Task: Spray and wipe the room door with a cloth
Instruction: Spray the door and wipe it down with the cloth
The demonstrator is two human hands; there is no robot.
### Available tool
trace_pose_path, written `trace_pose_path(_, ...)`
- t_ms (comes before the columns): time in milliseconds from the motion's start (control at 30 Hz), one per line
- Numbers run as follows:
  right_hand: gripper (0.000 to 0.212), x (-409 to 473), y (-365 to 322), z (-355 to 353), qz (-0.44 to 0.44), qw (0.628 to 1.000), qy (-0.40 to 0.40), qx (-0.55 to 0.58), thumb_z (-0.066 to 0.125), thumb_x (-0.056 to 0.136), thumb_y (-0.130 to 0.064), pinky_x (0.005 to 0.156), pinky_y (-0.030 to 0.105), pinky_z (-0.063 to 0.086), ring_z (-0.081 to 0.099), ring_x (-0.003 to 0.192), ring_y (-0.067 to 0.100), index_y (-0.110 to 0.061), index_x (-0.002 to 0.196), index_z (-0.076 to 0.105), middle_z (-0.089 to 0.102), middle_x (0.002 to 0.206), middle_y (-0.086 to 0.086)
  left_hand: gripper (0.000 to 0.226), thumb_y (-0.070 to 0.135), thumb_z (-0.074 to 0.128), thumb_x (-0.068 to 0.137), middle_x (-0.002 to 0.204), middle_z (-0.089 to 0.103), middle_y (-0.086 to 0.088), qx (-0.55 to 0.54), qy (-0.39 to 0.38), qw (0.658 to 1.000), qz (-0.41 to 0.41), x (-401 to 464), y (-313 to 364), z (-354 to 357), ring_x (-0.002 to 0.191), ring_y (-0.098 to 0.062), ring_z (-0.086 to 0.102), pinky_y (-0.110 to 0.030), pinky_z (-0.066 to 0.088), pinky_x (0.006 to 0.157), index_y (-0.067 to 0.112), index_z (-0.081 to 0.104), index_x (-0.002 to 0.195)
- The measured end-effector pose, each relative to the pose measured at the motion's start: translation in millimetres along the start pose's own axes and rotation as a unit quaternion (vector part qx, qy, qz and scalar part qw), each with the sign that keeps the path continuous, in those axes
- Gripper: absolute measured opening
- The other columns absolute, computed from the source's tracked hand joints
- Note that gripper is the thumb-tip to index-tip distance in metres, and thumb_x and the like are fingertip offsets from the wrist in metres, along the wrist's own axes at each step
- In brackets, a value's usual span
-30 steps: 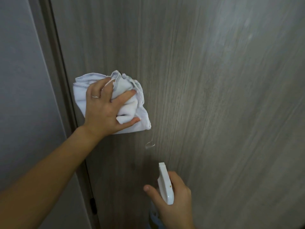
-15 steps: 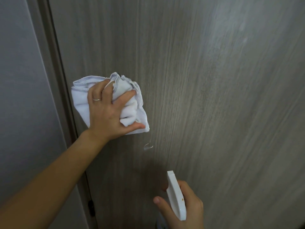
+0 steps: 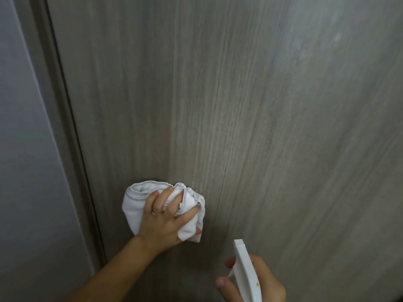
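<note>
white cloth (image 3: 163,211), bunched, is pressed flat on the grey wood-grain door (image 3: 272,127) under the left hand (image 3: 165,223), fingers (image 3: 160,198) spread and clamped down on it. it sits low on the panel, just right of the door frame (image 3: 72,149), with most of the unwiped door lying above and to the right of the fingers. the grain runs upright, so the next stroke probably follows it. the right hand (image 3: 257,282) is wrapped shut round the white spray bottle (image 3: 246,271), nozzle pointing up at the door, just below and right of the cloth. compared with a second ago, the cloth now sits lower on the door, over where a drip was running.
</note>
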State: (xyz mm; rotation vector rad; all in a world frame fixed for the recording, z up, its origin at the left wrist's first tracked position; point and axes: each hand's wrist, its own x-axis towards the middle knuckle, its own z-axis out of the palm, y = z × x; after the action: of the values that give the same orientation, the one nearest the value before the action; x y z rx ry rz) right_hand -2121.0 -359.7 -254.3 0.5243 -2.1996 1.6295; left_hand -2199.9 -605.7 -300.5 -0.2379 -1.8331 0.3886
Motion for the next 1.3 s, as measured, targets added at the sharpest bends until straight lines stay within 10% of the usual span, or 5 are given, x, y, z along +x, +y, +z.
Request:
trace_pose_path(267,0.043,11.8,-7.3,-6.1,-0.026,0.999,-0.02,0.027,0.076,0.041,-0.054,0.054,0.007,0.045,0.065,0.055,0.005,-0.023,0.07,0.071,0.07,0.063,-0.01,0.079,0.089,0.036,0.08,0.134,0.031,-0.011,-0.024,0.012,0.976,-0.216,136.5,-60.4,-41.5,0.121,-0.033,0.033,-0.053,0.024,0.106,0.031,0.043,0.133)
trace_pose_path(433,0.07,24.3,-21.6,-9.1,-0.032,0.998,-0.008,0.063,0.065,0.047,-0.084,0.055,0.004,0.045,0.066,0.057,0.002,-0.02,0.075,0.071,0.071,0.066,-0.011,0.08,0.09,0.039,0.079,0.136,0.033,-0.011,0.01,0.008,0.986,-0.167,160.4,-70.7,-45.7,0.121,-0.035,0.037,-0.056,0.034,0.101,0.03,0.043,0.132)
trace_pose_path(967,0.054,-3.1,-9.8,-15.6,-0.018,0.999,0.018,0.036,0.065,0.049,-0.083,0.056,0.001,0.044,0.066,0.058,-0.005,-0.039,0.08,0.068,0.069,0.065,-0.018,0.057,0.053,0.077,0.072,0.125,0.045,-0.005,0.022,-0.036,0.997,0.068,-16.1,10.3,1.8,0.125,-0.028,0.042,-0.051,0.027,0.109,0.035,0.057,0.123)
trace_pose_path(1300,0.065,2.3,-9.8,-33.0,0.0,0.999,0.014,0.034,0.071,0.041,-0.079,0.059,0.016,0.051,0.069,0.062,0.008,-0.024,0.076,0.071,0.073,0.067,-0.003,0.058,0.068,0.044,0.092,0.134,0.046,-0.019,-0.05,0.01,0.967,-0.248,170.9,-77.5,-46.8,0.124,-0.037,0.043,-0.055,0.031,0.108,0.031,0.037,0.135)
